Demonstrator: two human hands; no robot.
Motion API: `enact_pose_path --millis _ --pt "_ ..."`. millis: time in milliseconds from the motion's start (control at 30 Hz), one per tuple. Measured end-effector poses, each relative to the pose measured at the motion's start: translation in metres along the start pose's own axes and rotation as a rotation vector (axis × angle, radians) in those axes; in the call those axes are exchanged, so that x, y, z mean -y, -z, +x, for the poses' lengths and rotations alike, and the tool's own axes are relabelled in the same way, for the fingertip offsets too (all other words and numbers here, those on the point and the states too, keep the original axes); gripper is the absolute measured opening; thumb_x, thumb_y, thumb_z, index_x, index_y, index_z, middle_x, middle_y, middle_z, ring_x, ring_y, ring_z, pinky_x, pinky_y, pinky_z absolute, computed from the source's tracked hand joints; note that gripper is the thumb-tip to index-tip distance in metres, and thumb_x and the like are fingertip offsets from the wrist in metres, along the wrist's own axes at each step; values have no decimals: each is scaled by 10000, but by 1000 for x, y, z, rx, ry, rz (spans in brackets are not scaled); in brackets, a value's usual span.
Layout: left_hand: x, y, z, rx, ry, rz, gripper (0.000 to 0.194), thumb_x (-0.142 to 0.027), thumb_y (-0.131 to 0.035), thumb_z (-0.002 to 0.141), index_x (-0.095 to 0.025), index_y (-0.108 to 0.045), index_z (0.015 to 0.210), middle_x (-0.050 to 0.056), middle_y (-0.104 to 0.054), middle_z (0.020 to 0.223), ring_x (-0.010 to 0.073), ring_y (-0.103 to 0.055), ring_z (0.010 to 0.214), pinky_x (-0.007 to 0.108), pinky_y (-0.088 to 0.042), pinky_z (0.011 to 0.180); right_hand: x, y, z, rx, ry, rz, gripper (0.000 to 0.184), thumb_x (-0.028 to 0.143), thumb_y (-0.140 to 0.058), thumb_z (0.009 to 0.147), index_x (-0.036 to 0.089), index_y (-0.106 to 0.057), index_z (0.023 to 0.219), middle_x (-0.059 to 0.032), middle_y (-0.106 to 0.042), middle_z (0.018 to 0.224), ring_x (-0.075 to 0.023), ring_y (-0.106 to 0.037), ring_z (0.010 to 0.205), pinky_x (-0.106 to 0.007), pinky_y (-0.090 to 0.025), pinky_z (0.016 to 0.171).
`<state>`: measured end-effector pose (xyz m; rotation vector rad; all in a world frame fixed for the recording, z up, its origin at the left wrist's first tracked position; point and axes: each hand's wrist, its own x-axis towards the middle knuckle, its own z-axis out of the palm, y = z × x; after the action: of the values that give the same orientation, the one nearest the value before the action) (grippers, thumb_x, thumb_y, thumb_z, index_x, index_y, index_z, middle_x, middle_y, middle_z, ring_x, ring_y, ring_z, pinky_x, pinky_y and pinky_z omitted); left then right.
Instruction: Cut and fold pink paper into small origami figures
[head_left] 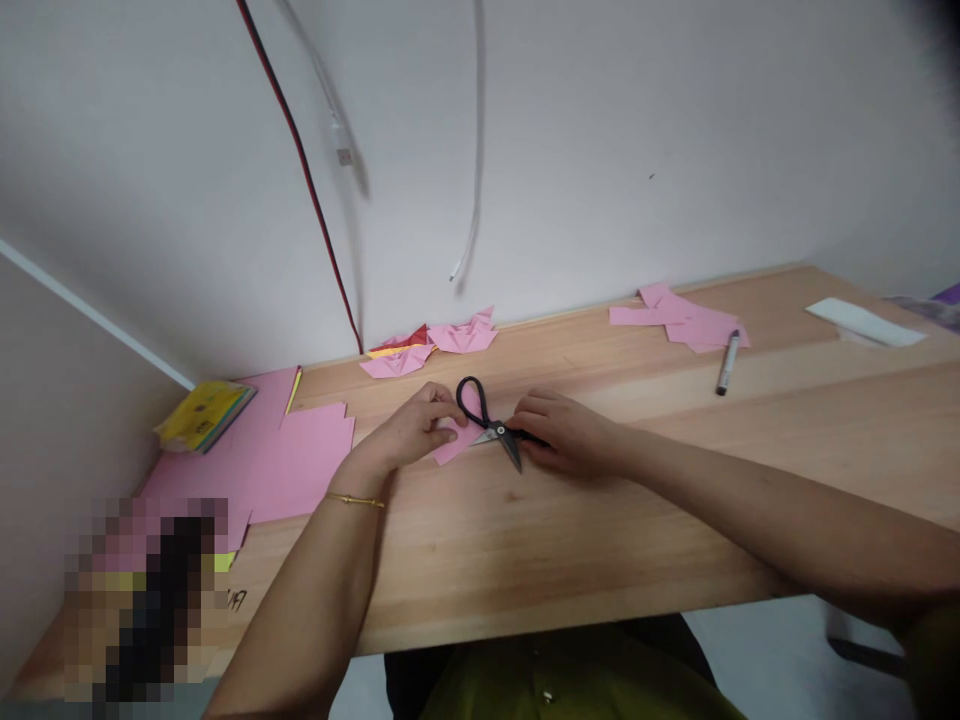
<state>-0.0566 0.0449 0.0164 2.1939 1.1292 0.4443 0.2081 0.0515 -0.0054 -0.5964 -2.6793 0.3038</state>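
Head view: near the middle of the frame, scissors (501, 430) lie across the gap between the two hands, their blades parted, one pointing left over a pink piece (450, 445) of paper, the other down and to the right. One black handle loop stands out bare toward the upper left; the other runs under the right hand (566, 430). That hand's fingers are curled close together around this handle, gripping it. The left hand (424, 427) is at the piece, its fingers bent and the thumb a little apart from the forefinger; whether they pinch the paper or only rest on it, I cannot tell. Its fingertips are just beside the bare loop, and contact there is unclear. A gold bracelet (356, 500) circles the left wrist.

Pink sheets (300, 470) cover the left of the wooden table (600, 540), with a yellow packet (202, 415) on top. Folded shapes (461, 335), mostly pink, sit against the wall (600, 130), left of centre; the leftmost has red and yellow layers. At right, a marker (727, 362) touches pink scraps (697, 322), and a white strip (866, 322) lies farther right. Cables (300, 150) hang at the upper left and top centre. Blocky blurring hides the lower left corner.
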Motion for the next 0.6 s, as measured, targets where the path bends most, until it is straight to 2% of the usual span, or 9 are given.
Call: enact_pose_path --millis 333,600 --pt "0 -2 0 -18 18 16 164 -166 -609 752 -210 -685 891 41 -469 934 166 -478 902 315 -440 802 7 1 3 35 -4 -24 217 198 -486 843 129 -614 1004 -108 -594 883 -214 -509 842 -358 -434 766" --pt "1 -4 1 -47 51 -2 188 -145 -617 728 -208 -697 886 40 -478 909 161 -486 847 304 -438 748 6 -2 -1 -4 -2 -19 218 199 -485 848 131 -606 1015 -113 -595 886 -214 -514 842 -358 -441 765"
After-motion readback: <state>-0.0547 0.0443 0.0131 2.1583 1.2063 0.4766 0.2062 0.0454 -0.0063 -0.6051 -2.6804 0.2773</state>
